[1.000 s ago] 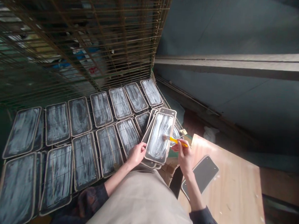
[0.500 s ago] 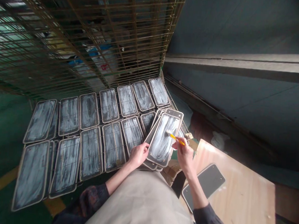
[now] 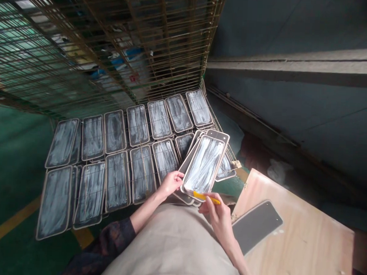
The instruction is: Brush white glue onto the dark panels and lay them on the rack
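A rounded rectangular panel [image 3: 204, 162] with a pale rim, its dark face streaked with white coating, lies tilted on top of a small stack of similar panels. My left hand [image 3: 170, 184] pinches its lower left edge. In my right hand [image 3: 219, 216] is a yellow-handled brush [image 3: 207, 197], held low across the panel's bottom end; its bristles are hard to make out there. Off to the right, an uncoated dark grey panel [image 3: 258, 225] rests on a wooden board [image 3: 306, 244].
Coated panels [image 3: 117, 177] lie in two rows on a wire rack shelf, with more beneath. Raised wire shelves [image 3: 178, 44] lean up behind them. A dark wall with a pale ledge [image 3: 296, 66] runs along the right. Yellow lines [image 3: 12, 223] mark the green floor.
My right hand has drawn the brush down from the panel's middle to its bottom end, and the handle now lies flatter. My left hand keeps its grip. The view has shifted slightly.
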The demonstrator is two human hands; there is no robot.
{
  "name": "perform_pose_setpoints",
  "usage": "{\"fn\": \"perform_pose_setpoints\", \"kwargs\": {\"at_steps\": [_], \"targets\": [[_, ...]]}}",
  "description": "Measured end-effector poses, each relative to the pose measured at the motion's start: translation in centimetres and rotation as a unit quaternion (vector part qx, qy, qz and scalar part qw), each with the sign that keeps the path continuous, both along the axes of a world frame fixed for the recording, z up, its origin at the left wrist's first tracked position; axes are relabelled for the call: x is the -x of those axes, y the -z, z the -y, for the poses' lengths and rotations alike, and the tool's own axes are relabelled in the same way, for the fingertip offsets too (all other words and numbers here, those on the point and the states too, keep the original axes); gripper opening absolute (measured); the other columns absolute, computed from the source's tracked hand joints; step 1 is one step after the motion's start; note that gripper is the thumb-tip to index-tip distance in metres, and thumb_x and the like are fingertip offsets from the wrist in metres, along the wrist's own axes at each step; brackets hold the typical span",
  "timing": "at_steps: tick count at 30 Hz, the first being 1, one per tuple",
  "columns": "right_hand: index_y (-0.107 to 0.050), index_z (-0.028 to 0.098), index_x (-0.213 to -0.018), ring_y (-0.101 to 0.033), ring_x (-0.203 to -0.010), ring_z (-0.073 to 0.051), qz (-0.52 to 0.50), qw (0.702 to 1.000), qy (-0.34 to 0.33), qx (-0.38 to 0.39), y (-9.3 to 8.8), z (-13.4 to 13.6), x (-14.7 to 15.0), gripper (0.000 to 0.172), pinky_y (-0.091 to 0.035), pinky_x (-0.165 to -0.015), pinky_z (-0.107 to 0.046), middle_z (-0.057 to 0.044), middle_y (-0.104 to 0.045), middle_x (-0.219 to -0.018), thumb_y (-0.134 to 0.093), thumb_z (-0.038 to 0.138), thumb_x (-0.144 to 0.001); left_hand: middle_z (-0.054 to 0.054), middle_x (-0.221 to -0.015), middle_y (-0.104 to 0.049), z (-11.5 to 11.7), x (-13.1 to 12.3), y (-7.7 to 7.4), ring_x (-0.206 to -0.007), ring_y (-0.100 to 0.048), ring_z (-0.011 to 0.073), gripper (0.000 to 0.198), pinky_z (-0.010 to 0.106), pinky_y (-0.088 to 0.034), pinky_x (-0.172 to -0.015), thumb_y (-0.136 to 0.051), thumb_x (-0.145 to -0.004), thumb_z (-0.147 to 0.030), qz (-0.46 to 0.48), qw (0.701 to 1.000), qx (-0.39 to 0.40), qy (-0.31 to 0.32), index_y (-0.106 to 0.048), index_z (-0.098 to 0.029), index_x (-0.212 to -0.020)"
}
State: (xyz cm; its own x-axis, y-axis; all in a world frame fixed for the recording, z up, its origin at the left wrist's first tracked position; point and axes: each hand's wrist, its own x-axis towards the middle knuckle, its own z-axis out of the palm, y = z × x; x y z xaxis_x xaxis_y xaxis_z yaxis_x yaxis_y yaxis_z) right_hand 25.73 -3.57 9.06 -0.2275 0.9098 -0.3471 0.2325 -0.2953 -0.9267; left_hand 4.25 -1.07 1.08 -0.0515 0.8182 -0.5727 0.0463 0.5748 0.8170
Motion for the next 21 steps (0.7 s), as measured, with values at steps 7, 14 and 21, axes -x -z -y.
{"fn": "perform_pose_setpoints", "kwargs": {"at_steps": [7,14,21], "targets": [[-0.055,0.021,-0.102,-0.065,-0.059,-0.018,0.002,0.998,0.064,-0.014,-0.1,-1.4,-3.6,0.029,-0.057,-0.058,-0.030,-0.001,-0.064,-0.067,-0.050,0.045,-0.088,-0.004,-0.063,-0.055,0.0,0.0,-0.9,-0.046,-0.050,0.0056,0.029,0.017,-0.041,-0.045,-0.062,-0.070,-0.021,0.009,1.000,0.014,-0.003,-0.057,-0.011,-0.097],[-0.056,0.024,-0.109,-0.065,-0.066,-0.017,0.007,0.981,0.147,-0.124,-0.3,-2.9,-4.9,0.025,-0.057,-0.066,-0.033,-0.002,-0.064,-0.078,-0.050,0.037,-0.089,0.002,-0.076,-0.063,0.0,0.4,-2.1,-0.057,-0.057,0.0075,0.036,0.016,-0.042,-0.047,-0.067,-0.071,-0.024,0.114,0.992,0.044,0.010,-0.057,-0.012,-0.103],[-0.051,0.023,-0.120,-0.065,-0.077,-0.016,0.071,0.949,0.190,-0.241,3.9,-2.1,-5.1,0.030,-0.053,-0.075,-0.036,-0.003,-0.066,-0.087,-0.039,0.028,-0.093,0.003,-0.076,-0.062,-1.1,0.1,-3.8,-0.057,-0.057,0.0066,0.037,0.015,-0.041,-0.049,-0.068,-0.069,-0.015,0.342,0.936,0.075,-0.032,-0.056,-0.011,-0.104]]}}
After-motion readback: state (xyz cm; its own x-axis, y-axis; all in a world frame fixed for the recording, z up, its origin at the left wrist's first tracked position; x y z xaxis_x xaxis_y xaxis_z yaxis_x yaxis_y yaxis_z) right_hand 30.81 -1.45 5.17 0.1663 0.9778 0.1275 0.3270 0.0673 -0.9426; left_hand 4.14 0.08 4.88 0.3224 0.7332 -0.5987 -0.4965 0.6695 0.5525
